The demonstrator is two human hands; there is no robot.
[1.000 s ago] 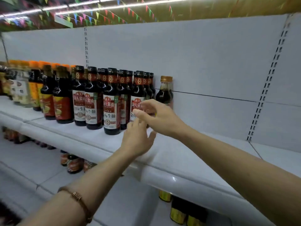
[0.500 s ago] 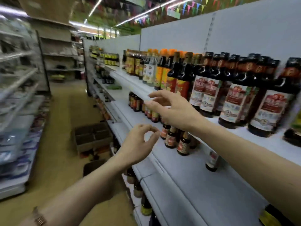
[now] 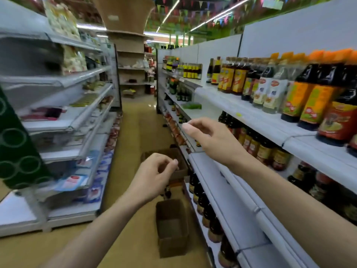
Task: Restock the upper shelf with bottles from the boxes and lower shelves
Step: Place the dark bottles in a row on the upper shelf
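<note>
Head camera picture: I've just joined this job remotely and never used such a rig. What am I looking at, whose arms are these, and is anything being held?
There is no machine here. A person wears one wide-angle camera on the head, looking forward and down, so the two bare arms are their own. The view runs along a shop aisle.

The left hand hangs over the aisle floor, fingers loosely curled, holding nothing. The right hand reaches towards the shelving on the right, fingers relaxed, also empty.

On the right, the upper shelf carries sauce bottles with orange caps and dark bottles beside them. The lower shelves hold more dark bottles. On the floor stands an open cardboard box, with a second box further along, partly hidden by the left hand.
</note>
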